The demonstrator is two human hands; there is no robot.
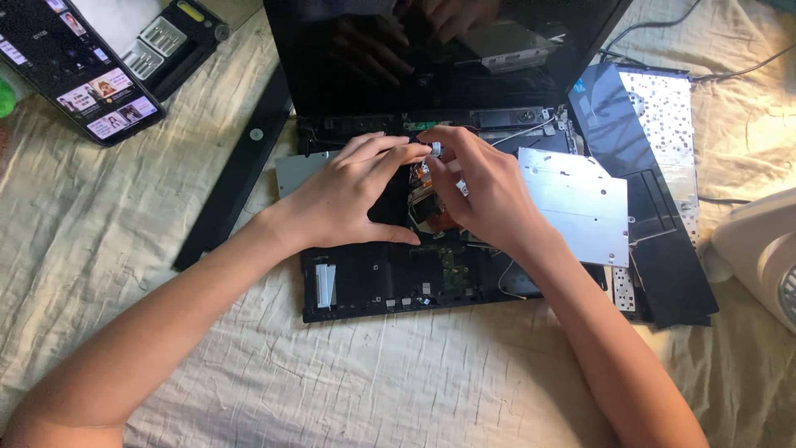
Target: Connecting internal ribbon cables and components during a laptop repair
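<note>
Left hand and right hand pinch small metal part together over opened laptop base (on bedsheet).

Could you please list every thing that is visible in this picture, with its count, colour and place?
opened laptop: one, black, centre, top cover off, inner boards showing
laptop screen: one, black, top centre, switched off
small part: one, pale, pinched between both hands' fingertips over the laptop
metal drive: one, silver, right part of the laptop
removed cover panel: one, black, right of the laptop
long strip: one, black, left of the laptop
smartphone: one, black, lit, top left
battery pack: one, black, top left
cloth: one, cream, under everything
fan: one, white, right edge
left hand: one, centre
right hand: one, centre
</note>
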